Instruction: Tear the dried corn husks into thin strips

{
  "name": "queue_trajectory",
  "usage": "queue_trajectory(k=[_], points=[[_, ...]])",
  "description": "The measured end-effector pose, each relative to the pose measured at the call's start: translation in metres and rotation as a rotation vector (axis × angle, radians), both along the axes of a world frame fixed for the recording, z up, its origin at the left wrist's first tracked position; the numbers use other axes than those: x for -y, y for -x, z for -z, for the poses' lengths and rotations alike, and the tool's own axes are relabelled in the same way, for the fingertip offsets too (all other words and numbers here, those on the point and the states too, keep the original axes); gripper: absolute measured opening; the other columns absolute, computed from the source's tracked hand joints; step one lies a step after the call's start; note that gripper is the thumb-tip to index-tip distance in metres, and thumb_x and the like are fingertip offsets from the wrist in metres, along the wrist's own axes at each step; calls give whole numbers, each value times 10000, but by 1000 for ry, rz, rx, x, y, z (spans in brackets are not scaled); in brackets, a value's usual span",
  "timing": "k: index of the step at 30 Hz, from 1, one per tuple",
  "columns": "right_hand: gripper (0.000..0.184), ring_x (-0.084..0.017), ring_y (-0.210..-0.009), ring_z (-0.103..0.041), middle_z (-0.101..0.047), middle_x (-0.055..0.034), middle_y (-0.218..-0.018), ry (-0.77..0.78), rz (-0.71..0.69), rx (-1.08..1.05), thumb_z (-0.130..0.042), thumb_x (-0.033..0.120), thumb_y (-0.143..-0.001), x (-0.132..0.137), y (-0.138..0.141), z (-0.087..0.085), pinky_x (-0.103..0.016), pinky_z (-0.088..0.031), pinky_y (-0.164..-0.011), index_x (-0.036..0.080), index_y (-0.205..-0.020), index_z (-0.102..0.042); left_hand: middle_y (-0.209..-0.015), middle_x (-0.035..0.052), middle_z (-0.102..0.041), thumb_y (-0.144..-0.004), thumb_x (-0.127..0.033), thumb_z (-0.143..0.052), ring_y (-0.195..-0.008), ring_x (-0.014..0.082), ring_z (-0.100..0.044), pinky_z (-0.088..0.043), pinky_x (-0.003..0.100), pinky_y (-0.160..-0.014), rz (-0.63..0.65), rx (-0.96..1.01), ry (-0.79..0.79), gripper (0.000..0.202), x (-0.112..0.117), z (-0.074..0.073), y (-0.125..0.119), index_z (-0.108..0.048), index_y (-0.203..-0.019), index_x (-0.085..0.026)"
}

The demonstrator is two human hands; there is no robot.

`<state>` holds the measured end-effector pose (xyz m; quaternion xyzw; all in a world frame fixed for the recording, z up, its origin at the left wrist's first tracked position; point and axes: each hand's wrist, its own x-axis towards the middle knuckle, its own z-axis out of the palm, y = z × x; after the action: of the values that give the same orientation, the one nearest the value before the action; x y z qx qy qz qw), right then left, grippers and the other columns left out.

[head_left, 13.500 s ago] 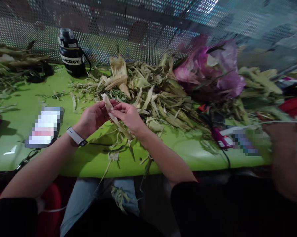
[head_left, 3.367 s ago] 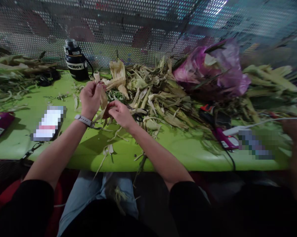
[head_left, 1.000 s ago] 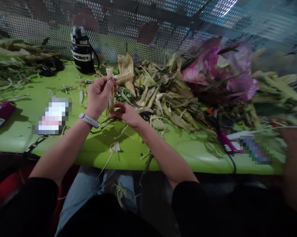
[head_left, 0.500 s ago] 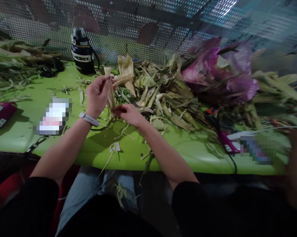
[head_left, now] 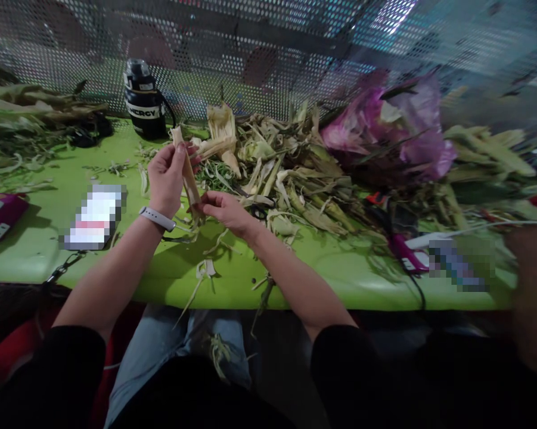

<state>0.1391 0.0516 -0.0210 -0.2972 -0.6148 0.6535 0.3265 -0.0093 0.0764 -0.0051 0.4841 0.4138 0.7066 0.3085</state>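
Note:
Between my hands stretches a pale strip of corn husk (head_left: 189, 179), tilted, its upper end whiter. My left hand (head_left: 167, 176), with a pale wristband (head_left: 157, 218) below it, pinches the strip near the top. Lower down, the thumb and fingers of my right hand (head_left: 226, 210) are closed on its bottom part. Just beyond my left fingers, a folded dry husk piece (head_left: 217, 145) leans on the pile; whether it joins the strip I cannot tell. Beside my right hand lie black-handled scissors (head_left: 260, 210), partly under husks.
A husk pile (head_left: 313, 185) covers the middle back, with a pink plastic bag (head_left: 388, 128) to its right. A dark bottle (head_left: 145, 101) stands at the back left. A phone (head_left: 93, 217) lies left on the green table (head_left: 161, 274). Another person's arm (head_left: 534, 286) shows at the right.
Both hands have shifted slightly left, with the husk strip still between them. The strip now shows broader and more slanted, its lower end hanging below my right fingers. The view has moved slightly.

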Motion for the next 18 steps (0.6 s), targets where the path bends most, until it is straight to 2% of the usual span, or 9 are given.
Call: queue_trajectory(k=[6, 9, 12, 15, 18], points=[[269, -115, -783, -686, -747, -16, -781, 73, 55, -72, -838, 337, -671, -3, 1, 6, -270, -536, -806, 172, -756, -643, -1015, 66, -756, -907, -602, -576, -889, 183, -743, -595, 251, -681, -14, 12, 7, 385, -6, 0, 7, -668, -1009, -242], [274, -129, -848, -717, -759, -17, -815, 152, 27, -144, -846, 309, -651, -1, 2, 6, -263, -532, -830, 178, -701, -611, -1050, 68, -758, -944, -523, -563, -862, 162, -741, -598, 254, -680, 1, 14, 6, 300, -5, 0, 6, -664, -989, -244], [312, -140, -825, -721, -749, -3, -789, 253, -9, -181, -850, 302, -631, 4, 3, 3, -269, -544, -795, 188, -669, -562, -1023, 64, -763, -958, -444, -570, -819, 149, -743, -605, 257, -671, -6, 29, -9, 227, -3, 0, 4, -669, -961, -239], [343, -139, -765, -712, -739, -2, -769, 328, -47, -200, -850, 303, -641, 8, 3, 0, -282, -559, -761, 193, -677, -526, -984, 50, -770, -965, -477, -548, -819, 145, -746, -598, 235, -655, -42, -51, -49, 257, -2, 1, 3, -670, -965, -251], [346, -139, -763, -724, -746, -7, -760, 291, -61, -203, -841, 308, -668, 9, 4, 1, -271, -560, -761, 196, -695, -515, -966, 44, -770, -971, -512, -519, -815, 138, -749, -592, 217, -639, -63, -109, -72, 300, -2, 2, 3, -667, -970, -251]])
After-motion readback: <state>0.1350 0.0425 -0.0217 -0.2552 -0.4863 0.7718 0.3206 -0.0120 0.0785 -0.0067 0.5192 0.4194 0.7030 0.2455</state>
